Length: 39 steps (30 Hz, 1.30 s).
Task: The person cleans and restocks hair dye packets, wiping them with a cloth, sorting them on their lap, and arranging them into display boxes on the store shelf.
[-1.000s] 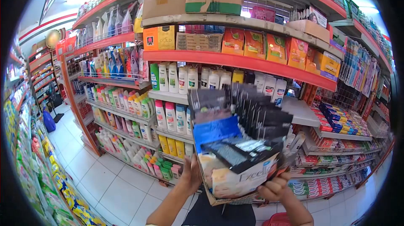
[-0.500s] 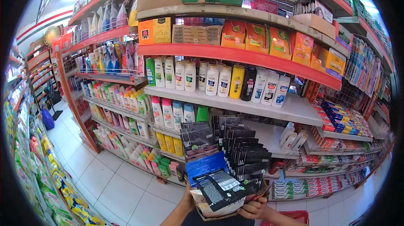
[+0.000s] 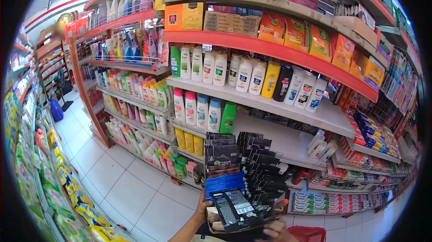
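My left hand point(image 3: 203, 206) grips the left side of an open cardboard box point(image 3: 217, 226), its fingers wrapped round the edge. Rows of black Garnier sachets point(image 3: 261, 170) stand upright inside it. A blue packet point(image 3: 222, 181) lies towards the front left, and a black sachet point(image 3: 234, 209) with white printed text rests flat over the front. By the lower right corner of the box is my right hand point(image 3: 276, 231), smeared by motion. Whether it touches the box, and how its fingers are placed, I cannot make out.
Shampoo bottles point(image 3: 245, 77) line a grey shelf point(image 3: 270, 102) ahead, below a red-edged shelf point(image 3: 270, 57) of orange boxes. Toothpaste boxes point(image 3: 335, 200) fill the low right shelves. A red basket point(image 3: 307, 234) stands on the tiled floor at the lower right. Yellow packs line the left aisle.
The view has swung left, so the shelves appear further right and lower. My right hand has slipped from its grip on the box's right side to below its corner. My left hand keeps its hold.
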### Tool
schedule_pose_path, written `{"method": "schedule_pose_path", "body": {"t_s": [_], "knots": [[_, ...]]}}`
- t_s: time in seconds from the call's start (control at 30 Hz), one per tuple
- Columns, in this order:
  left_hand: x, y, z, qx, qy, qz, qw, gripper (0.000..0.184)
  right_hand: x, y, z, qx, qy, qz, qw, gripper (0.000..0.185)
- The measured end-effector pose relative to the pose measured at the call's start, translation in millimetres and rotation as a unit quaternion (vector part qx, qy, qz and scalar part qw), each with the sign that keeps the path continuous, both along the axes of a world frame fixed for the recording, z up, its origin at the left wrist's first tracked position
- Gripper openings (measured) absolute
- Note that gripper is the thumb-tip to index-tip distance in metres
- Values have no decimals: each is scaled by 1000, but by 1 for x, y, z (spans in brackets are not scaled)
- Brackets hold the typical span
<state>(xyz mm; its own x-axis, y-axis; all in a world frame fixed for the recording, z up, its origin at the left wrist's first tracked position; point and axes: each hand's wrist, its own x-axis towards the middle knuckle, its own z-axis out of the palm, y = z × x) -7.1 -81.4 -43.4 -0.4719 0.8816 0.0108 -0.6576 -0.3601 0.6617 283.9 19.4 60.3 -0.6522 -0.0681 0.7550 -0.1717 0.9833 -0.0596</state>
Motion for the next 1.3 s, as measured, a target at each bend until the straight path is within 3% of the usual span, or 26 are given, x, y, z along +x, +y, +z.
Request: {"method": "schedule_pose_path", "body": {"t_s": [0.03, 0.1, 0.2, 0.3, 0.4, 0.5, 0.6, 0.7, 0.8, 0.9, 0.93, 1.03, 1.13, 1.23, 1.3], "knots": [[1, -2, -1, 1, 10, 10, 1000, 81, 4, 3, 3, -28, 25, -4, 999, 64], [3, -7, 5, 3, 31, 27, 999, 76, 3, 13, -7, -163, 145, -111, 970, 38], [5, -13, -14, -56, 3, 23, 998, 66, 11, 47, -6, -179, 53, -274, 943, 46], [14, -18, -1, -70, -60, 24, 995, 58, 7, 70, -39, -369, -106, -276, 881, 46], [16, -15, -9, -74, -71, 26, 994, 55, 3, 81, -99, -550, -148, -224, 791, 56], [11, -10, -22, -80, 11, 63, 995, 56, 6, 97, -153, -392, -159, -274, 864, 67], [7, -7, -28, -100, 16, 62, 993, 56, -1, 106, -157, -380, -131, -309, 862, 77], [9, -4, -31, -81, 6, 64, 995, 56, -2, 113, -155, -437, -161, -280, 839, 75], [14, -3, -33, -66, -17, 69, 995, 58, -15, 111, -143, -646, -74, -228, 725, 70], [16, 0, -31, -76, 7, 92, 993, 62, -14, 115, -105, -746, -53, -205, 631, 61], [16, -1, -27, -65, 32, 93, 993, 67, -6, 119, -110, -725, 18, -179, 664, 54], [21, 4, -28, -57, 33, 104, 992, 71, 6, 114, -102, -732, 285, -228, 576, 50], [28, 4, -14, -67, 35, 103, 992, 70, 26, 100, -71, -690, 251, -299, 610, 51], [35, 8, -16, -70, 21, 104, 992, 69, 72, 96, -77, -703, 188, -274, 629, 54], [40, 9, -11, -72, 27, 104, 992, 70, 96, 94, -73, -698, 125, -215, 671, 52]]}}
